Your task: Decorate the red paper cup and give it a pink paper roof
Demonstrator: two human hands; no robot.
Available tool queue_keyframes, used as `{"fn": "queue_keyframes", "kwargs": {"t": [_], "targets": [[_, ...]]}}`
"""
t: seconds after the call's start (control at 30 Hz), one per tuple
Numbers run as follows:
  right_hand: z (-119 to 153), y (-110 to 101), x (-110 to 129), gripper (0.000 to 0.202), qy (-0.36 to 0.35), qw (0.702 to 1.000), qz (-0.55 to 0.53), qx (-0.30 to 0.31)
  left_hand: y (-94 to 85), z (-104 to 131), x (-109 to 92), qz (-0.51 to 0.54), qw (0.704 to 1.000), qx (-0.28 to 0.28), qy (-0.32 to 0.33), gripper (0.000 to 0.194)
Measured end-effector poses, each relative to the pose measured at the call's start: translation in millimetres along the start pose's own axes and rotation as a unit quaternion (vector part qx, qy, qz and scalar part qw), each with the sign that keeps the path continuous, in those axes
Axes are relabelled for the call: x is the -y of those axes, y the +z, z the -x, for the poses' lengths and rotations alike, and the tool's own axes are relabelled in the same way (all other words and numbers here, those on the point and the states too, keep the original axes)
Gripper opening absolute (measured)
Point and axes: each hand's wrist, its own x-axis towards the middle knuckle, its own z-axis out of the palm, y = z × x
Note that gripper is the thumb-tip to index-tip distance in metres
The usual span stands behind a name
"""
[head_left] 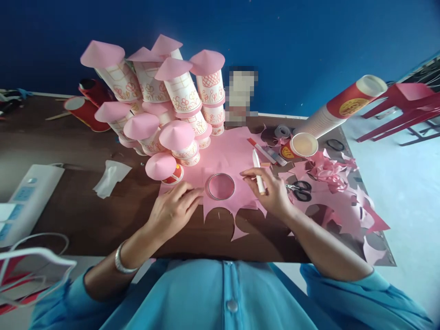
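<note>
My right hand (270,188) grips a white marker pen (256,161), held slanting above the pink paper. Just left of it, a round ring-like object with a thin dark rim (209,188) lies flat on a pink sheet (227,205) whose front edge has curved cut-outs. Beside the sheet's left side is my left hand (178,204), palm down with fingers stretched toward the ring and nothing visible in it. A small red cup with a pink cone top (161,167) stands just behind that hand.
Decorated paper-cup towers (182,98) with pink cone roofs crowd the back left. To the right are black-handled scissors (301,190), an upright paper cup (299,149), a long leaning cup stack (338,112) and pink scraps (330,172). A power strip (32,197) lies far left.
</note>
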Motion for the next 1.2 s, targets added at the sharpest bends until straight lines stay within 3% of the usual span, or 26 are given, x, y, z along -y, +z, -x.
{"fn": "queue_keyframes", "kwargs": {"t": [0.1, 0.2, 0.3, 0.43, 0.57, 0.67, 0.77, 0.87, 0.97, 1.07, 1.2], "targets": [[9, 8, -1, 0.014, -0.099, 0.988, 0.108, 0.047, 2.1, 13, -8, 0.013, 1.0, 0.021, 0.008, 0.014], [14, 14, 2, 0.021, -0.177, 0.973, 0.128, 0.076, 7.6, 14, -24, 0.048, 0.997, 0.043, 0.046, 0.02], [14, 13, 8, 0.03, -0.197, 0.969, 0.123, 0.081, 15.1, 4, -39, 0.061, 0.994, 0.041, 0.075, 0.028], [12, 0, 13, 0.04, -0.176, 0.967, 0.162, 0.087, 30.6, -9, -50, 0.055, 0.991, 0.076, 0.095, 0.037], [11, -15, 13, 0.042, -0.18, 0.967, 0.181, 0.024, 50.1, -16, -46, 0.076, 0.983, 0.132, 0.102, 0.084], [11, -20, 11, 0.039, -0.185, 0.967, 0.171, -0.023, 61.2, -18, -37, 0.1, 0.973, 0.181, 0.105, 0.107], [6, -21, 9, 0.028, -0.144, 0.983, 0.107, -0.036, 69.3, -17, -29, 0.126, 0.968, 0.193, 0.103, 0.124], [-7, -19, 8, 0.008, -0.018, 0.999, 0.006, -0.032, 75.1, -12, -26, 0.131, 0.967, 0.196, 0.101, 0.127], [-33, -12, 7, 0.024, 0.108, 0.983, -0.149, -0.004, 77.6, -9, -27, 0.114, 0.967, 0.203, 0.106, 0.123], [-67, 2, 5, 0.038, 0.144, 0.96, -0.228, 0.071, 79.0, -8, -28, 0.104, 0.968, 0.199, 0.108, 0.123], [-103, 27, 1, 0.044, 0.124, 0.94, -0.236, 0.211, 81.8, -5, -29, 0.121, 0.971, 0.185, 0.096, 0.126]]}}
